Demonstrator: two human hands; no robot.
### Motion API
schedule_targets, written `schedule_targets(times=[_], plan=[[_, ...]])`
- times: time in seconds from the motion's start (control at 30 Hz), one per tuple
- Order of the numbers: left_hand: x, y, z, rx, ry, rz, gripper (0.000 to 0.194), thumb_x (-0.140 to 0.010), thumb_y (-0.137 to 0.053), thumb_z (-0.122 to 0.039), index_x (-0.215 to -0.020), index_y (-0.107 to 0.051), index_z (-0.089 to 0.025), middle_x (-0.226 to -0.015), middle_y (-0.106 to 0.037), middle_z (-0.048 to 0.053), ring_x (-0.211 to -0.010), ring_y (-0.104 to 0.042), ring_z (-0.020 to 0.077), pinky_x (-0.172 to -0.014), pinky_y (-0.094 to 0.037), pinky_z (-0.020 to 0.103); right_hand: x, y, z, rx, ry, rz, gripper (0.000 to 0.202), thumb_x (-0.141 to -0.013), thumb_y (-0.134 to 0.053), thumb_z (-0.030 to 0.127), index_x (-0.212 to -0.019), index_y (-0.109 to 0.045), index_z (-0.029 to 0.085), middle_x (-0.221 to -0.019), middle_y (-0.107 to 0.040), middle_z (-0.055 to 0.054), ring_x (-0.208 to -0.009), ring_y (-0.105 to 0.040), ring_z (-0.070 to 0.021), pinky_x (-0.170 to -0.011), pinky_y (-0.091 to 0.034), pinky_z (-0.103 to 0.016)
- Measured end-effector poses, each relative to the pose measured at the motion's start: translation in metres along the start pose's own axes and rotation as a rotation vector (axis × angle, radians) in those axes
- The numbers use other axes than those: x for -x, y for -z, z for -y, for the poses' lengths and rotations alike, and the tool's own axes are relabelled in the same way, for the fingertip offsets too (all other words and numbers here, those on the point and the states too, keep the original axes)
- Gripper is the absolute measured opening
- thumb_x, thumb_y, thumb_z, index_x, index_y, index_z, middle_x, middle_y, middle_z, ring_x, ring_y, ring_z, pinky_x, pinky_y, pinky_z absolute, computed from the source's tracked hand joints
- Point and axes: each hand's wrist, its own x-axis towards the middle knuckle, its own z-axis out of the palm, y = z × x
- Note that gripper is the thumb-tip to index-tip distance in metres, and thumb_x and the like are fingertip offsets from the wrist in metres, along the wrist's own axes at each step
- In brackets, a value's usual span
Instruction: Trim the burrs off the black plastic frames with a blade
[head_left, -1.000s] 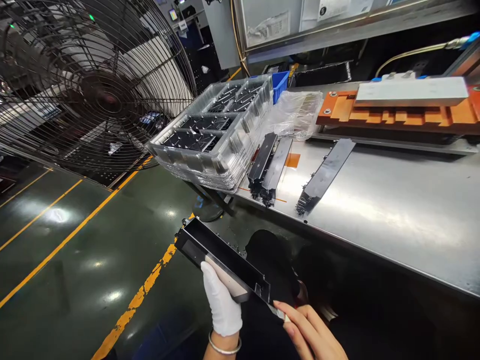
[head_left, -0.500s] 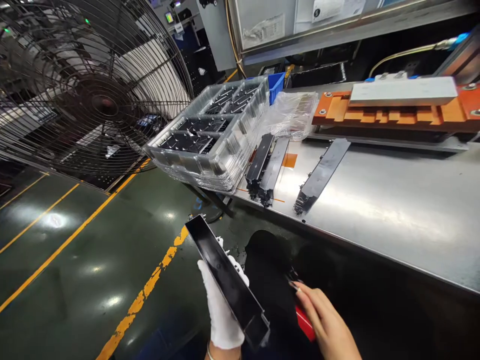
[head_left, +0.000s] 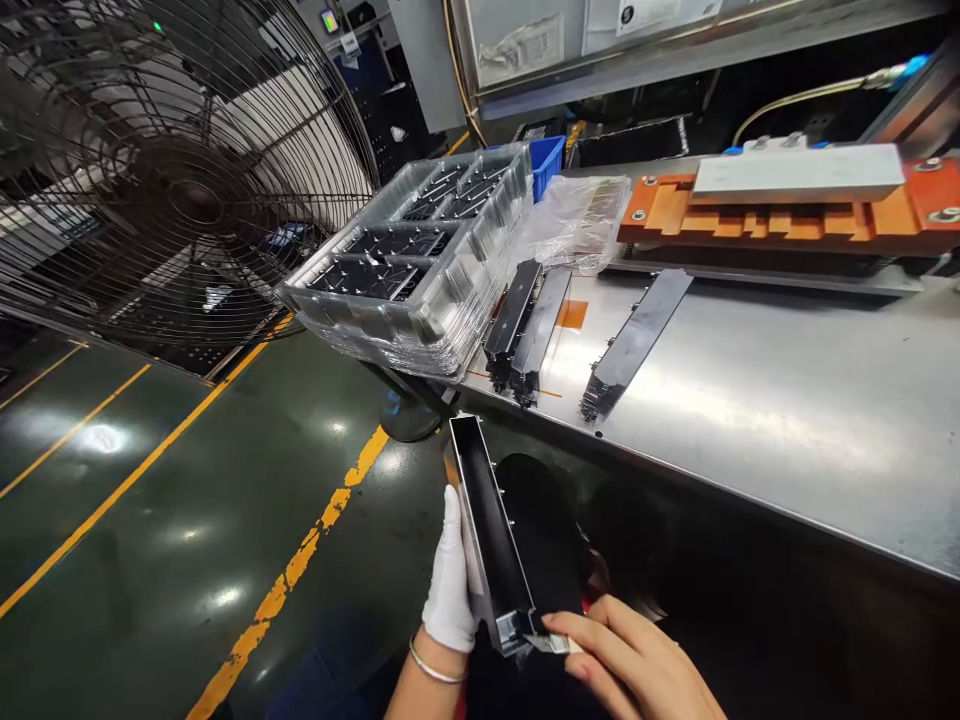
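My left hand (head_left: pixel 452 590), in a white glove, grips a long black plastic part (head_left: pixel 491 530) from its left side. The part is tilted, its hollow trough facing up and small metal pins along its right edge. My bare right hand (head_left: pixel 622 650) pinches a small metal blade (head_left: pixel 553 643) between thumb and fingers. The blade is at the near end of the part and seems to touch it; its handle, if any, is hidden. On the metal table beyond lie similar black parts: a pair (head_left: pixel 541 325) side by side and a single one (head_left: pixel 637 340) to the right.
A stack of clear plastic trays (head_left: pixel 435 325) with black parts stands on the table's left end. Beside it are a plastic-wrapped pack (head_left: pixel 577 220) and a blue bin (head_left: pixel 547 165). An orange fixture (head_left: pixel 780 220) sits behind the metal table (head_left: pixel 787 400). A large fan (head_left: pixel 195 200) stands left.
My left hand has turned the black part more upright and rolled it, so its hollow side shows. My right hand has moved left and down, bringing the blade to the part's near end.
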Motion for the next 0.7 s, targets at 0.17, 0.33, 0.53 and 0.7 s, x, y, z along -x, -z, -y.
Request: schedule_targets(times=[0.17, 0.33, 0.53, 0.7], plan=[[0.000, 0.002, 0.006, -0.059, -0.204, -0.107, 0.054, -0.081, -0.068, -0.060, -0.116, -0.071, -0.020, -0.091, -0.076, 0.004, -0.083, -0.071, 0.0178, -0.081, -0.055, 0.025, -0.001, 0.000, -0.001, 0.036, -0.040, -0.051, 0.030, -0.104, -0.042, 0.042, -0.111, -0.067, 0.029, -0.073, -0.066, 0.002, -0.060, -0.068, -0.0111, -0.056, -0.055, -0.015], [0.003, 0.002, 0.008, -0.107, -0.219, -0.205, 0.060, -0.078, -0.066, -0.067, -0.108, -0.073, -0.014, -0.081, -0.074, 0.005, -0.077, -0.070, 0.0194, -0.075, -0.056, 0.027, 0.004, -0.010, -0.001, 0.024, -0.109, -0.063, 0.027, -0.103, -0.043, 0.045, -0.111, -0.067, 0.033, -0.074, -0.066, 0.003, -0.061, -0.068, -0.0119, -0.055, -0.054, -0.017], [0.015, -0.008, 0.000, 0.119, -0.162, 0.077, 0.042, -0.074, -0.075, -0.059, -0.088, -0.073, -0.020, -0.058, -0.058, -0.006, -0.047, -0.053, 0.0056, -0.045, -0.044, 0.015, 0.020, -0.018, -0.035, 0.017, -0.410, -0.143, 0.028, -0.103, -0.044, 0.045, -0.117, -0.065, 0.032, -0.087, -0.068, 0.002, -0.077, -0.072, -0.0126, -0.067, -0.056, -0.015], [0.010, -0.008, 0.003, 0.143, 0.045, 0.058, 0.042, -0.071, -0.078, -0.058, -0.080, -0.073, -0.018, -0.059, -0.061, -0.004, -0.047, -0.056, 0.0069, -0.043, -0.044, 0.015, 0.015, -0.008, -0.026, -0.132, -0.250, -0.038, 0.025, -0.103, -0.046, 0.042, -0.116, -0.066, 0.035, -0.081, -0.067, 0.004, -0.069, -0.070, -0.0103, -0.063, -0.054, -0.013]])
